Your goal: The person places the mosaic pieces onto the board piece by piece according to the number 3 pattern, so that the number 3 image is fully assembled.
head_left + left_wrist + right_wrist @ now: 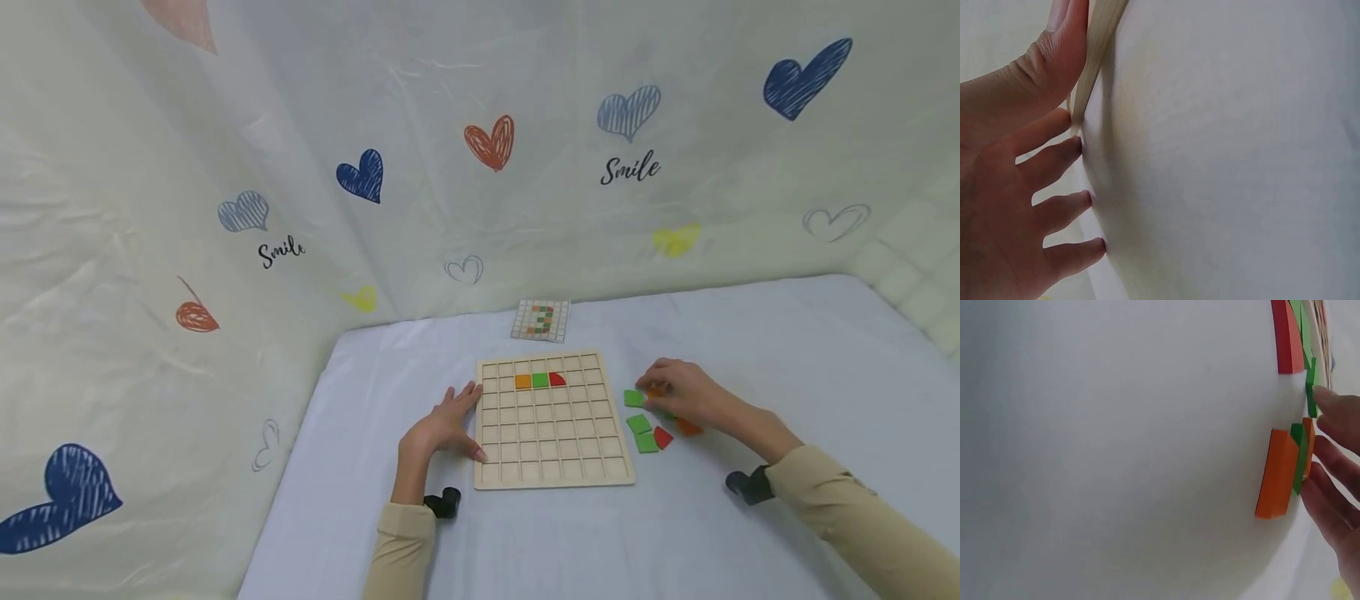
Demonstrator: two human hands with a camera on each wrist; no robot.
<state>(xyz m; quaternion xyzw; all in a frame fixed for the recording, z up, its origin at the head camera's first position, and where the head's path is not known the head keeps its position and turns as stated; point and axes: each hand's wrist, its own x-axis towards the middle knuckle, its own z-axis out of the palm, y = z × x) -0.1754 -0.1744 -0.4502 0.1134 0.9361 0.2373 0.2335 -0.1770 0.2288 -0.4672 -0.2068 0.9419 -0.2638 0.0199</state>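
A square wooden grid board [555, 452] lies on the white table. One of its rows holds an orange tile [522, 382], a green tile [540, 381] and a red quarter-round tile [557, 379]. My left hand [441, 425] rests against the board's left edge, fingers spread and thumb near its lower corner. In the left wrist view the thumb lies along the board's wooden side [1096, 59]. Right of the board, my right hand [686, 392] pinches an orange tile [1309, 447] among loose pieces. Beside it are green tiles [640, 423], a red quarter-round piece [662, 437] and another orange piece [1277, 475].
A pattern card [540, 321] with a coloured figure on a grid lies behind the board. Behind the table hangs a white curtain [420, 242] printed with hearts. A black wrist device [444, 503] sits by the left wrist, another [750, 485] by the right.
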